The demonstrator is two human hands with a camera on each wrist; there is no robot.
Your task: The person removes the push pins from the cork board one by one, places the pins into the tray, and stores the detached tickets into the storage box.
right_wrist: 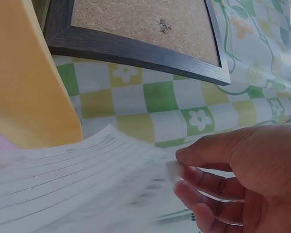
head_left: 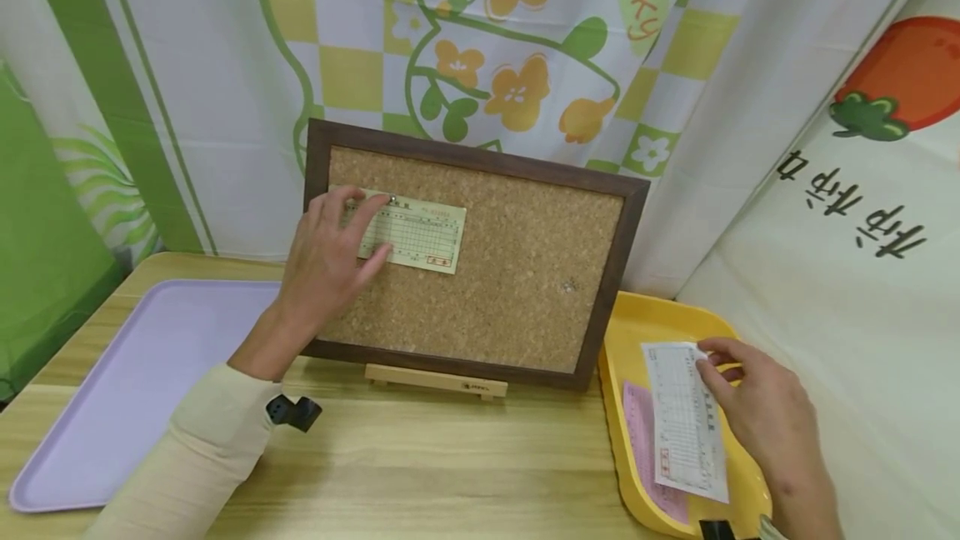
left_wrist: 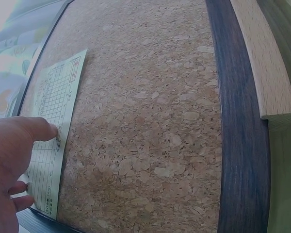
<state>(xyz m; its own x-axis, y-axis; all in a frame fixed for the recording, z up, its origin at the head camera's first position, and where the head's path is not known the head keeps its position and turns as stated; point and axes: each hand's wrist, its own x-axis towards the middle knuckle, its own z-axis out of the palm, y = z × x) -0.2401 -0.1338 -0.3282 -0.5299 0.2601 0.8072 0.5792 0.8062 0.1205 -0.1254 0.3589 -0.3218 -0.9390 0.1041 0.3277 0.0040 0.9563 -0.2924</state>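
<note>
A pale yellow-green printed form slip lies against a dark-framed cork board, with a small pin at its top edge. My left hand rests on the slip's left part, thumb and forefinger spread over it. The left wrist view shows the thumb touching the slip's printed face. At the right, my right hand pinches the upper corner of a white printed form slip above a yellow tray. In the right wrist view the white slip bends away from the pinching fingers.
A pink slip lies in the yellow tray, partly under the white one. The board leans on a light wooden stand. A purple tray lies at the left. Small metallic bits sit on the cork; a patterned curtain hangs behind.
</note>
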